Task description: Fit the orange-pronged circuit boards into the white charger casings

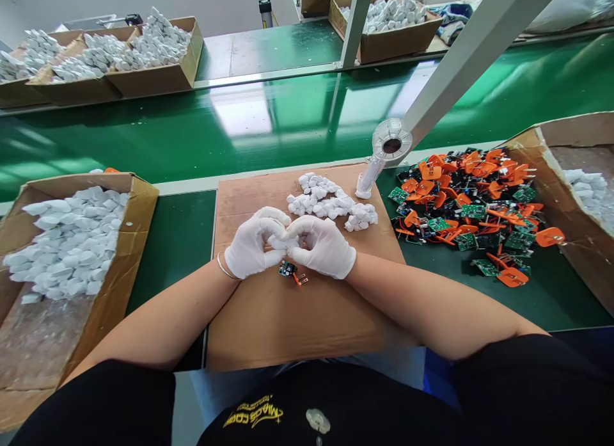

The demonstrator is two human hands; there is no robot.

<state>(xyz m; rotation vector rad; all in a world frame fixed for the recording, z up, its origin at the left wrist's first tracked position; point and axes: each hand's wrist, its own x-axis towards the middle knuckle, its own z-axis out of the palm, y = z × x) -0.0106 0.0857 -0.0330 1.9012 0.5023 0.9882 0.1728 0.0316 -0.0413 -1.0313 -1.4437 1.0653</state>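
Note:
Both hands wear white gloves and meet over the cardboard sheet. My left hand and my right hand pinch a small white plastic piece between their fingertips; the fingers hide much of it. Just below the fingers is a small green circuit board with an orange part and metal prongs. Whether it hangs from the white piece or lies on the cardboard, I cannot tell. Beyond my hands lies a heap of small white pieces.
A clear plastic fan-like stand rises behind the white heap. To the right, circuit boards with orange parts are piled beside a cardboard box. At left sits a box of white pieces. A green conveyor belt runs behind.

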